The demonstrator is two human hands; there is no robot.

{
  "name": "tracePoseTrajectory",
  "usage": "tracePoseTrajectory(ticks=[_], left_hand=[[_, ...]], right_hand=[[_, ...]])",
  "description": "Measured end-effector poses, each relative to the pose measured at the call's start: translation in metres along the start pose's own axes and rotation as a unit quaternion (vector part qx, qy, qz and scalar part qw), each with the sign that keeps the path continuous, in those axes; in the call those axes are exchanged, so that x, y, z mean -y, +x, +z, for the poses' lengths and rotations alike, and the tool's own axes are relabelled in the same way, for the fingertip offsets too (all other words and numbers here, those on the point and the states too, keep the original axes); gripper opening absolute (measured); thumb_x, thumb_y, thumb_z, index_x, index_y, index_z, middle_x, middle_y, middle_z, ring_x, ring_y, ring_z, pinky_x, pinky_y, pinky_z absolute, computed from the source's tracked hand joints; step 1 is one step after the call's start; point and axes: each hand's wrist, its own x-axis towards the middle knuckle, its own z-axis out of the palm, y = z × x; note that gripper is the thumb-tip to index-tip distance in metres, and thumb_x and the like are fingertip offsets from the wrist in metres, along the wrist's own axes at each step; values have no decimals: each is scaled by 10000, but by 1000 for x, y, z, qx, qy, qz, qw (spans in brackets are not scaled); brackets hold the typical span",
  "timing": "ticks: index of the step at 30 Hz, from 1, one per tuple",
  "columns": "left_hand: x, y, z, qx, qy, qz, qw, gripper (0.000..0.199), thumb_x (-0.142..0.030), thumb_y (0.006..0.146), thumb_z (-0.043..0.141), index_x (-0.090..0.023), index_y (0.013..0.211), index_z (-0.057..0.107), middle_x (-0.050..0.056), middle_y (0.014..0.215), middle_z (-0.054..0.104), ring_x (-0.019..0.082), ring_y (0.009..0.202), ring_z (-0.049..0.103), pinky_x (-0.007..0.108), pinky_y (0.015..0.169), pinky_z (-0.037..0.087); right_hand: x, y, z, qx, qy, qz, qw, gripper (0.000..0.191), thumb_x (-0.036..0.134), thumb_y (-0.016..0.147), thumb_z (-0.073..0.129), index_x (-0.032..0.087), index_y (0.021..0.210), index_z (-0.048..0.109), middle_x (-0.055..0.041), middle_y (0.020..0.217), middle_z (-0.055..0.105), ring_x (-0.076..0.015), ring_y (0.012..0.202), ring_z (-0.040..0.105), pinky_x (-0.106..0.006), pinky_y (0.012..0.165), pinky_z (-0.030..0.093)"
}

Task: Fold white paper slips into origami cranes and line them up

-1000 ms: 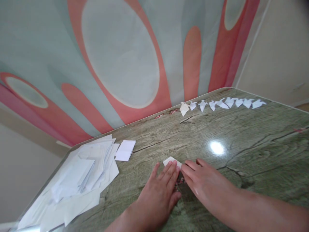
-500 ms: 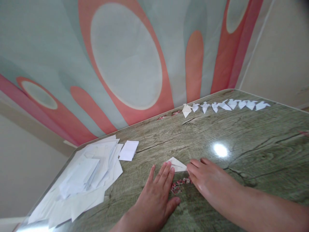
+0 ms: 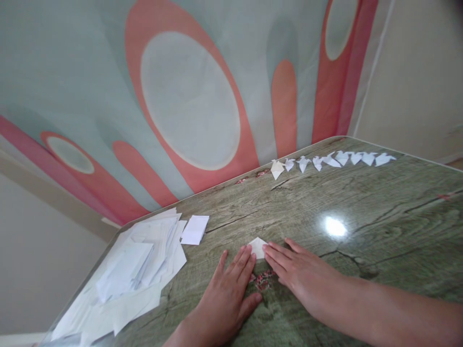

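A small piece of folded white paper (image 3: 258,247) lies flat on the wood-patterned table, partly covered by fingers on both sides. My left hand (image 3: 231,285) rests palm down, its fingertips pressing the paper's left side and its thumb spread away. From the right, my right hand (image 3: 294,264) lays outstretched fingers on the paper's other edge. Both hands are open and grip nothing. Beneath the fingertips, the paper's outer corners are hidden.
Along the table's far edge stands a row of several folded paper birds (image 3: 342,158), the leftmost yellowish. A large heap of white paper sheets (image 3: 137,308) covers the left side, with a small stack of folded paper (image 3: 195,229) beside it. A patterned wall (image 3: 253,120) rises behind.
My right hand has shifted left along the paper, and its fingers have straightened from a curled press. The paper's long right point is no longer visible. My left hand stays on the paper.
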Motion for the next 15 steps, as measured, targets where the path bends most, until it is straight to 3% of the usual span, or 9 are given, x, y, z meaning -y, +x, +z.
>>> tracePoseTrajectory(ticks=[4,7,11,15], left_hand=[[-4,4,1,-9,18,-13,1000,670,-430,980,378,-242,1524,35,73,1583,130,253,1459,151,530,1171,164],[-9,15,3,-11,13,2,1000,762,-534,957,355,-192,1521,-27,91,1586,84,258,1468,84,530,1177,113],[-11,24,3,-2,-10,15,1000,761,-575,952,303,-205,1517,-47,84,1589,88,246,1470,82,531,1175,99],[-8,24,0,19,-31,14,999,725,-570,960,281,-227,1518,-30,74,1592,65,237,1471,73,525,1177,86]], right_hand=[[2,1,-7,15,-11,8,1000,443,86,898,406,65,1319,542,-174,1400,497,-291,1266,507,-505,1023,446],[3,2,-13,38,-12,24,999,468,67,892,390,58,1343,514,-165,1415,476,-290,1278,494,-509,1020,454],[3,2,-21,61,-11,16,998,482,92,892,416,35,1366,477,-179,1425,450,-307,1296,468,-526,1024,445],[3,2,-26,74,-24,34,996,409,96,894,453,45,1280,579,-192,1352,531,-319,1252,515,-509,1029,435]])
